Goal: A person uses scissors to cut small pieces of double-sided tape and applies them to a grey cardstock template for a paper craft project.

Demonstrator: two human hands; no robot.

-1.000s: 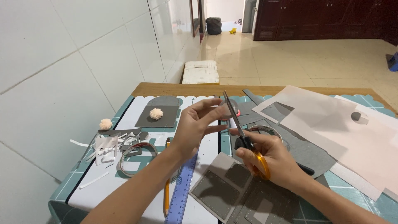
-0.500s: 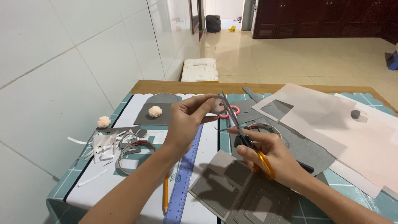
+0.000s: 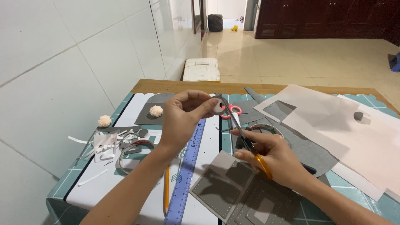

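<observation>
Near the left edge of the tabletop (image 3: 104, 183), a cream fluffy pompom (image 3: 104, 121) is sitting beside a heap of white and grey paper scraps (image 3: 109, 141) and a loose curl of grey strip (image 3: 132, 152). A second cream pompom (image 3: 156, 111) is resting on a grey felt sheet toward the far edge.

My left hand (image 3: 183, 121) is hovering above the middle of the tabletop, fingers closed around a small rounded grey felt piece (image 3: 216, 107), pinching it at its left side so the rest is sticking out free. Below it a yellow pencil (image 3: 166, 189) and a blue plastic ruler (image 3: 187, 171) are lying side by side.

My right hand (image 3: 271, 158) is gripping orange-handled scissors (image 3: 243, 135), blades parted and pointing up at the piece's edge. To cut cleanly I am judging it best to keep my fingertips clear of the blades, turn the felt rather than the scissors, and take short bites.

Toward the right edge, large white paper sheets (image 3: 333, 125) are overlapping more grey felt.
</observation>
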